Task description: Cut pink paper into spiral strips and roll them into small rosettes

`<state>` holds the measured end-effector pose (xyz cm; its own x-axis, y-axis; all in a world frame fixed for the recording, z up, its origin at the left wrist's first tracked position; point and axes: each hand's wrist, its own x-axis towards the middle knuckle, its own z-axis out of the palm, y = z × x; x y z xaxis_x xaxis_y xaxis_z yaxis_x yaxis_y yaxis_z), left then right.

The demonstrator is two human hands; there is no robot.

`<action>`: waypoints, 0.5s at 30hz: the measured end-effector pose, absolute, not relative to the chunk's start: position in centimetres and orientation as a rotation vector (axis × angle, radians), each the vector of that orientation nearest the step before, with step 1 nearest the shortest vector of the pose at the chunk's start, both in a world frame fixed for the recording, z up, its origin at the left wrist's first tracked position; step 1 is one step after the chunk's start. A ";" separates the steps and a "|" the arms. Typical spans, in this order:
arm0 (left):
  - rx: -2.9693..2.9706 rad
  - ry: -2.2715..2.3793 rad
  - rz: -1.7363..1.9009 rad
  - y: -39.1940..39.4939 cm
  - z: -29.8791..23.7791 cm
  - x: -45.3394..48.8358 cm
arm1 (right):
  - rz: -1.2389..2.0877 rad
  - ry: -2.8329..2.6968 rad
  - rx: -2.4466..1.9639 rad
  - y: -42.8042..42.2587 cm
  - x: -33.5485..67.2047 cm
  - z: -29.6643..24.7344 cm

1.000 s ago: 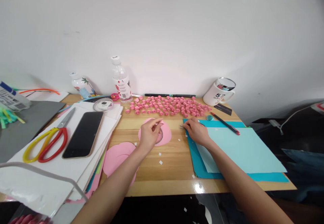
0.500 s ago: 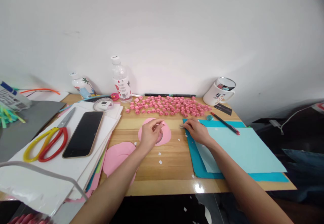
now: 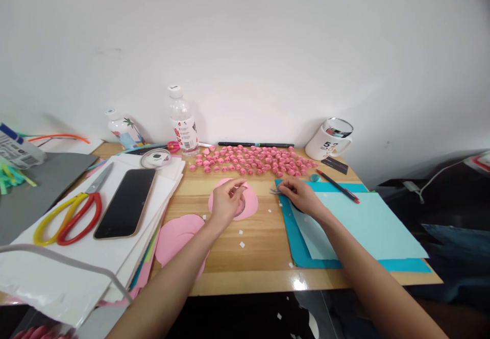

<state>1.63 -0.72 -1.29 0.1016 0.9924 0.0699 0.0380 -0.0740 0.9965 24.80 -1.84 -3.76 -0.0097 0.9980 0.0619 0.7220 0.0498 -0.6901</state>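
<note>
My left hand (image 3: 225, 203) is over a rounded pink paper piece (image 3: 251, 202), its thumb and fingertips pinched together. Whatever lies in that pinch is too small to make out. Under its fingers shows part of a greyish round-edged thing (image 3: 241, 207), mostly hidden. To the right, my right hand (image 3: 300, 195) is closed round a thin metal tool (image 3: 274, 191) with two slender tips pointing left, slightly apart. That hand is at the left edge of the blue sheets (image 3: 289, 242). More pink paper pieces (image 3: 178, 234) lie beside my left forearm.
Behind my hands many small pink paper rolls (image 3: 264, 160) are spread. Scissors (image 3: 82, 211) and a phone (image 3: 126, 203) rest on white papers at left. A bottle (image 3: 184, 124), a mug (image 3: 329, 140) and a pen (image 3: 339, 186) stand or lie around. Small white squares (image 3: 242, 244) dot the table.
The two tips of the metal tool now show apart, where they looked closer together before. Both hands stay in nearly the same place.
</note>
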 end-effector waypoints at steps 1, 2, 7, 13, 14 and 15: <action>1.341 1.128 1.169 -0.7 -1.3 1.6 | 0.662 -1.770 -1.727 -1.9 24.8 -3.7; 1.344 1.127 1.172 -0.7 -1.3 1.6 | 0.664 -1.746 -1.728 -1.9 24.8 -3.7; 1.383 1.129 1.188 -0.9 -1.4 1.6 | 0.612 -1.721 -1.706 -2.2 24.4 -4.0; 1.412 1.126 1.192 -0.8 -1.4 1.5 | 0.531 -1.674 -1.738 -2.2 23.8 -4.8; 1.414 1.133 1.189 -0.8 -1.5 1.5 | 0.517 -1.674 -1.746 -2.2 23.7 -4.8; 1.417 1.142 1.186 -0.7 -1.5 1.5 | 0.504 -1.679 -1.759 -2.2 23.7 -4.9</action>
<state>1.53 -0.72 -1.50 0.1003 0.9872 0.1244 0.0867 -0.1332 0.9873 23.70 -2.23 -4.88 0.1075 0.9819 0.1558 0.7335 0.0275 -0.6791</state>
